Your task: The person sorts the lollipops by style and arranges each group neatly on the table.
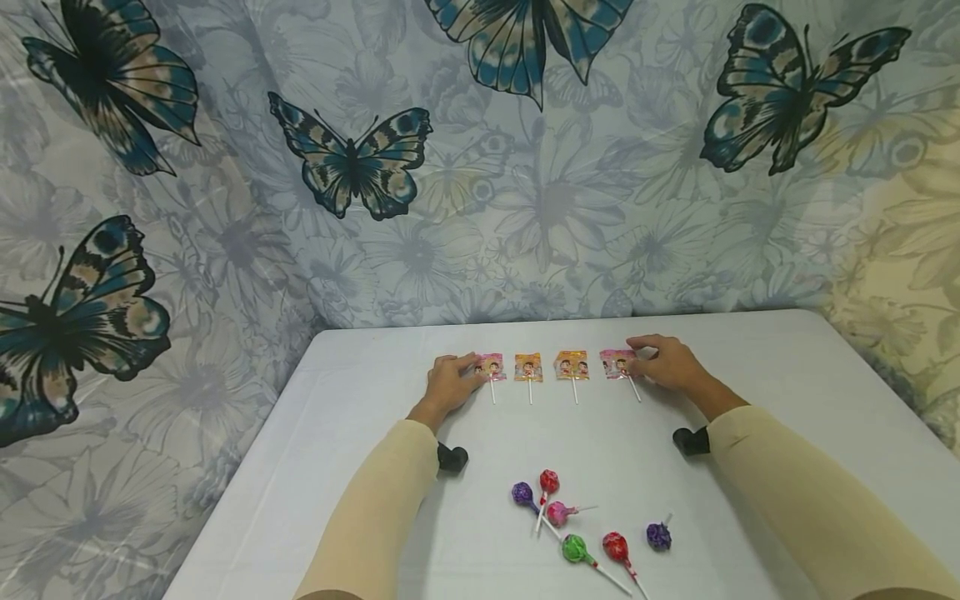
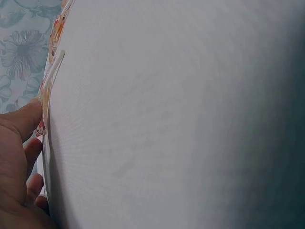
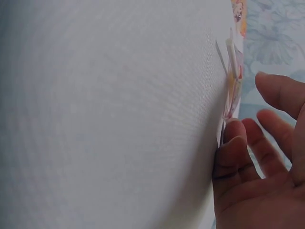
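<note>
While a butterfly-print backdrop (image 1: pixel 480 167) hangs behind, the white desk (image 1: pixel 750 467) carries everything else. Both arms in beige sleeves reach fwd. Left hand (image 1: pixel 448 385) lies on the desk w/ fingers touching the leftmost flat lollipop (image 1: pixel 491 367); right hand (image 1: pixel 670 362) has fingertips on the rightmost flat lollipop (image 1: pixel 617 364), fingers loosely bent, not wrapped round it. Btwn them, two more flat lollipops (image 1: pixel 528 367) (image 1: pixel 572 366), all four in a row at the desk's far part, sticks pointing toward the person. Wrappers show cartoon faces; any writing too small to read. Near edge: six round foil-wrapped lollipops (image 1: pixel 574 548), loosely scattered, purple, red, pink, green.
</note>
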`<state>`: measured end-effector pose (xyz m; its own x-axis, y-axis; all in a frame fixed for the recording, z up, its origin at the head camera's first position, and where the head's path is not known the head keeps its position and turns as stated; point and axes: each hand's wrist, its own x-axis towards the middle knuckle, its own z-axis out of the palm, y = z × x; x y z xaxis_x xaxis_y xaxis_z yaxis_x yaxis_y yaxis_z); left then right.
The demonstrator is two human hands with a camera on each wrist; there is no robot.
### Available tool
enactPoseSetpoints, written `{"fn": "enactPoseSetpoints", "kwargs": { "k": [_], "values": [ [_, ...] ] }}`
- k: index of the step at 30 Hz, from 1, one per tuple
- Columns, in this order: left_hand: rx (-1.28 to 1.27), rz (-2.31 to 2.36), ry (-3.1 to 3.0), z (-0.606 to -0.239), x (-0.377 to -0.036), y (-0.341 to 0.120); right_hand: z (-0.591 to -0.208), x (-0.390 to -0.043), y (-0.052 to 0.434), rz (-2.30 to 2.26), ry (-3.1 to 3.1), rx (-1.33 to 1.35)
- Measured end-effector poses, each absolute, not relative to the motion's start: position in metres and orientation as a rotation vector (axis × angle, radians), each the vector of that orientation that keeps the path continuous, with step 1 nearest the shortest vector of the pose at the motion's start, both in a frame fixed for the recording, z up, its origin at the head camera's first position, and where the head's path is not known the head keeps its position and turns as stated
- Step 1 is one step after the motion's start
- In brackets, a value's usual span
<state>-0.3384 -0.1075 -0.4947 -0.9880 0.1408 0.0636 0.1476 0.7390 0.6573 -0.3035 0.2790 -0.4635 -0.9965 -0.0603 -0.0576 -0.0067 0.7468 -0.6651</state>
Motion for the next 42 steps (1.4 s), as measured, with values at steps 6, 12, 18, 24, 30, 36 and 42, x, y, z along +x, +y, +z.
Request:
{"fn": "enactPoseSetpoints", "kwargs": {
  "k": [6, 12, 18, 24, 30, 36, 42],
  "values": [
    [-0.237, -1.102, -2.916, -0.495, -0.339, -0.107, -0.463, -0.303, 0.279, -1.087, 2.842, -0.064],
    [-0.27, -1.216, -2.884, -0.493, -0.341, -0.114, -0.465, -0.304, 0.281, -1.118, 2.829, -0.082],
    [-0.238, -1.401, -2.845, -0.491, -0.34, -0.123, -0.459, -0.301, 0.283, -1.131, 2.854, -0.12],
    [-0.262, -1.412, -2.838, -0.478, -0.335, -0.124, -0.445, -0.296, 0.287, -1.134, 2.87, -0.146],
    [-0.364, -1.45, -2.762, -0.456, -0.33, -0.123, -0.433, -0.286, 0.289, -1.146, 2.885, -0.179],
    [-0.535, -1.48, -2.647, -0.439, -0.318, -0.121, -0.423, -0.271, 0.289, -1.163, 2.916, -0.233],
    [-0.66, -1.424, -2.595, -0.425, -0.297, -0.12, -0.414, -0.254, 0.285, -1.161, 2.967, -0.311]
  ]
}}
